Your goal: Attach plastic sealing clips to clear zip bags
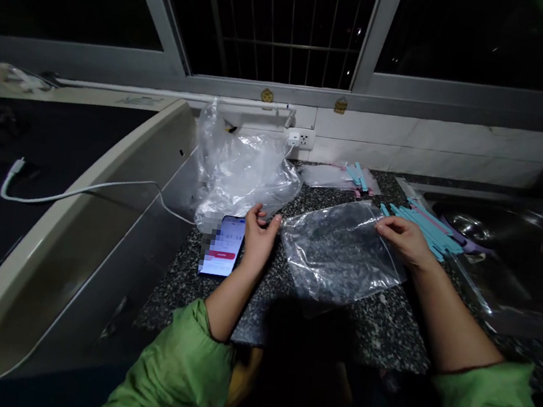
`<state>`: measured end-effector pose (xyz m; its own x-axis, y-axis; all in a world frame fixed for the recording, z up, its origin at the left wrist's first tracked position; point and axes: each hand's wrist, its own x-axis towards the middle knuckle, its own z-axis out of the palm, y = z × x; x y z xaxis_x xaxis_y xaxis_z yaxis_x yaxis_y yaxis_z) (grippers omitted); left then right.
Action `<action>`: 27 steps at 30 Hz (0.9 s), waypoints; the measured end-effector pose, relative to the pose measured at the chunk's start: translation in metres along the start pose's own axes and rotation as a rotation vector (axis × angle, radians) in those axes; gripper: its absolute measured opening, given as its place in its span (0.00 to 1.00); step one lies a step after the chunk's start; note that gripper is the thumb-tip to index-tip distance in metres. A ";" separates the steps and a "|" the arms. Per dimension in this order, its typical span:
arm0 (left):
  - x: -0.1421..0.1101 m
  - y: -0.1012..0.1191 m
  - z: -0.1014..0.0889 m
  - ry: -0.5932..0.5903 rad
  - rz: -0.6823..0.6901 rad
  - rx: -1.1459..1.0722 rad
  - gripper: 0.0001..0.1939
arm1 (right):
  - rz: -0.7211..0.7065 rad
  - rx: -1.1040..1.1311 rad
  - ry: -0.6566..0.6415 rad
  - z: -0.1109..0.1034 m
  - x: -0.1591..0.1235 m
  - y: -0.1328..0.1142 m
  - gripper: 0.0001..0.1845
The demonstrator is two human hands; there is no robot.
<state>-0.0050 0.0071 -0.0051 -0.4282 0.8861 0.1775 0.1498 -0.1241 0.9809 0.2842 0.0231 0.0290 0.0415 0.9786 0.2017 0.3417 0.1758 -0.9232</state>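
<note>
A clear plastic bag (340, 253) lies spread above the speckled counter. My right hand (405, 239) pinches its upper right edge between thumb and fingertips. By the bag's upper left corner is my left hand (261, 236), its fingers loosely curled and the thumb apart from them. I see nothing between those fingers; the thumb is at or very near the bag's corner. A phone (225, 247) with a lit timer screen lies just left of my left wrist. Close behind my right hand is a pile of light-blue strips (427, 227), with a few pink ones among them.
A crumpled heap of clear plastic (250, 173) stands at the back left. Flat clear bags (326, 175) with more blue strips lie by the wall, near a socket (303, 138). A sink (504, 276) is at right; a white cable (96, 187) crosses the appliance at left.
</note>
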 end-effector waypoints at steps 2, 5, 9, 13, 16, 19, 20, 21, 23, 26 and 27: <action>0.003 -0.004 0.003 -0.109 -0.202 -0.154 0.21 | -0.024 0.015 0.022 0.001 -0.002 -0.002 0.21; 0.002 -0.005 0.007 -0.267 -0.307 -0.340 0.17 | -0.049 0.049 0.015 0.003 -0.004 -0.005 0.20; -0.002 0.000 0.006 -0.320 -0.221 -0.453 0.17 | -0.018 0.120 -0.005 0.000 -0.004 -0.003 0.21; -0.006 0.007 0.002 -0.466 -0.162 -0.451 0.18 | 0.038 0.100 0.145 0.001 0.003 0.006 0.21; -0.010 0.010 0.002 -0.531 -0.159 -0.425 0.19 | 0.050 0.061 0.091 0.006 0.007 0.012 0.24; -0.012 0.010 0.003 -0.574 -0.172 -0.432 0.19 | 0.070 0.038 -0.006 0.012 0.009 0.015 0.26; -0.012 0.010 0.003 -0.583 -0.172 -0.424 0.19 | 0.072 0.028 -0.018 0.013 0.009 0.015 0.25; -0.012 0.009 0.003 -0.583 -0.168 -0.406 0.19 | 0.070 0.021 -0.017 0.014 0.010 0.016 0.23; -0.010 0.007 0.003 -0.541 -0.156 -0.341 0.18 | 0.054 0.013 0.018 0.012 0.010 0.016 0.21; -0.008 0.003 0.003 -0.456 -0.105 -0.191 0.15 | 0.029 0.005 0.061 0.007 0.011 0.016 0.19; -0.007 0.002 0.003 -0.455 -0.084 -0.128 0.14 | 0.027 0.003 0.063 0.005 0.010 0.015 0.19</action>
<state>0.0011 0.0022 -0.0046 0.0041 0.9974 0.0722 0.0079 -0.0722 0.9974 0.2850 0.0365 0.0152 0.1100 0.9743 0.1965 0.3371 0.1494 -0.9295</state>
